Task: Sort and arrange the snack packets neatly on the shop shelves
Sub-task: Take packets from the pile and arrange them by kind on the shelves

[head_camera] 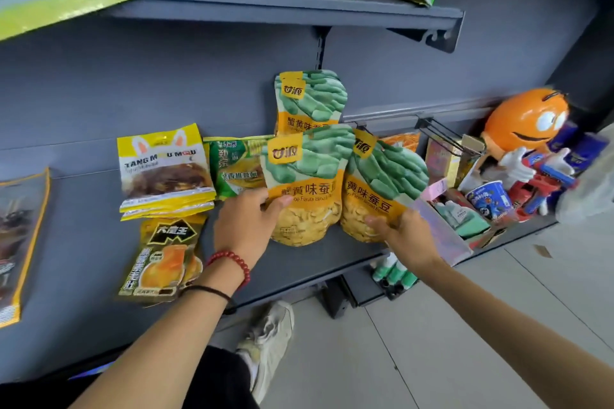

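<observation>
Grey steel shelf (292,262), mid-sort: my left hand (246,226) pinches one broad bean packet (300,186) and my right hand (408,236) grips a second bean packet (382,189), side by side in front of a third bean packet (310,100) leaning on the back panel. I judge the row is being squared; next, both need standing upright, edges level, beside the green noodle packet (237,166). An orange mascot figure (525,123) stands right, above the pale tiled floor (465,325).

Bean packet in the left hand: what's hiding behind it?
Behind the held packet another bean packet stands, only its top showing, and a green packet pokes out leftward. Their covered parts are hidden.
</observation>
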